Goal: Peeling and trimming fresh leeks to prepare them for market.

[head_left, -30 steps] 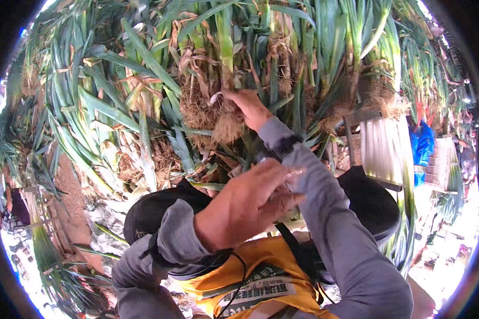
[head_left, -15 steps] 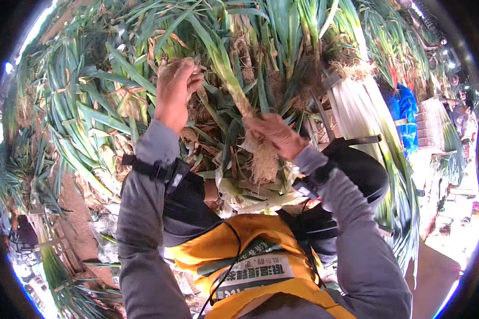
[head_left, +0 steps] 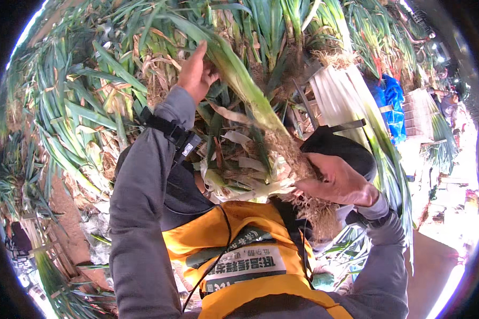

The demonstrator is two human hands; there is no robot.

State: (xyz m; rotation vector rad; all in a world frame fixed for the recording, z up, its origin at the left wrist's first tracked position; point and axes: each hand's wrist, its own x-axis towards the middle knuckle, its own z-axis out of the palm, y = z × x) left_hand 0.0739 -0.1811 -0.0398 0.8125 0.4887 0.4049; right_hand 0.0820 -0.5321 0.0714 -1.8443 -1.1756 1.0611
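Gripping leek (head_left: 239, 80) at both ends: right hand (head_left: 338, 181) fingers clamped on root end, left hand (head_left: 195, 72) fingers closed around leaf end, stalk running diagonally between.

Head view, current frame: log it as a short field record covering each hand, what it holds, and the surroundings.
left hand: left hand raised, gripping the green leafy upper part of a long leek
right hand: right hand closed around the same leek's pale, rooty base end
leek pose: slanting from upper left down to lower right
clothing: grey sleeves, orange vest
surroundings: heap of green leeks, bundle of trimmed white leek stalks, blue bag
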